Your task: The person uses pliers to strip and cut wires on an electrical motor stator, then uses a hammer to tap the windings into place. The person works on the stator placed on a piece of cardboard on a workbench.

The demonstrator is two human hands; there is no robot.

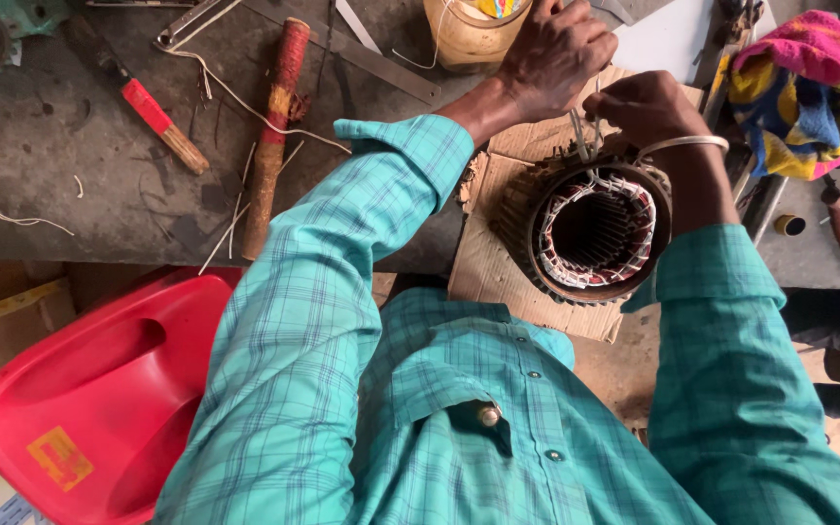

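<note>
Motor stator: likely heavy, rigid; windings delicate. Right hand pinches metal tool above rim; left hand closed beside, contents hidden.

Head view, steeply down, close overhead.

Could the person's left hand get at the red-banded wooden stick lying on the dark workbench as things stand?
Probably yes: the red-banded wooden stick lies uncovered on the dark workbench, beside the left hand, though that hand is busy at the round motor stator.
</note>
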